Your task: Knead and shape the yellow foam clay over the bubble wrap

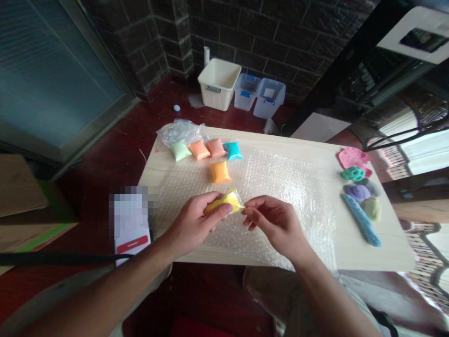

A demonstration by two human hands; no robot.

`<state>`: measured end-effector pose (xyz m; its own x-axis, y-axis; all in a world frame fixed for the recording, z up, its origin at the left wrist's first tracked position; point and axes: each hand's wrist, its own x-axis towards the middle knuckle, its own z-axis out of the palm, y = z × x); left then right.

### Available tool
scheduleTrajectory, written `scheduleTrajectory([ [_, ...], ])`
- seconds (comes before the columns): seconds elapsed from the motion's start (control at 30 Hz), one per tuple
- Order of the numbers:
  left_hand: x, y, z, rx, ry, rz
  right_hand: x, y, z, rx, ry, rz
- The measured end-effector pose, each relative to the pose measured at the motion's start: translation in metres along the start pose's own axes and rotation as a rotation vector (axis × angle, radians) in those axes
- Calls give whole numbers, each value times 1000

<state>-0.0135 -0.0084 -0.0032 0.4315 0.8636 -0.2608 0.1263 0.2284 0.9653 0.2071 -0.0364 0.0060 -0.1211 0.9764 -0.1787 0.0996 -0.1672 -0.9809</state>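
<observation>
A small clear packet of yellow modelling clay [224, 203] is held above the bubble wrap [287, 187]. My left hand [199, 215] is closed around its left part, with the thumb lying on top. My right hand [271, 222] pinches the right corner of the packet between thumb and forefinger. Just beyond the hands lies an orange packet [220, 172]. Farther back sits a row of packets: pale green [180, 150], light orange [199, 150], salmon [216, 147] and blue [234, 150].
Crumpled clear plastic [182, 132] lies at the table's back left. Along the right side rest a pink clay piece [351, 158], a green one [353, 173], a purple one [357, 192] and a blue roll [361, 220]. Bins [220, 86] stand on the floor behind the table.
</observation>
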Motion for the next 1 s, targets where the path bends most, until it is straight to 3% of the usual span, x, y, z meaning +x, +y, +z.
scheduleTrajectory([
  [0.1, -1, -2, -1, 36, -5, 14, 2, 0, 2, 213, -7, 118],
  [0.23, -4, -4, 1, 123, -19, 62, 2, 2, 5, 254, -18, 188],
  [0.47, -6, -6, 11, 311, -38, 117, 4, 11, 19, 302, 21, 162],
  [0.63, -5, -9, 12, 290, -26, 85, 2, 13, 19, 170, 16, 82],
  [0.83, 2, -9, 6, 95, 16, 5, 1, 15, 15, -38, 153, 3],
  [1.0, 4, -12, 8, -55, 66, -69, -2, 18, 26, -214, 85, -74],
])
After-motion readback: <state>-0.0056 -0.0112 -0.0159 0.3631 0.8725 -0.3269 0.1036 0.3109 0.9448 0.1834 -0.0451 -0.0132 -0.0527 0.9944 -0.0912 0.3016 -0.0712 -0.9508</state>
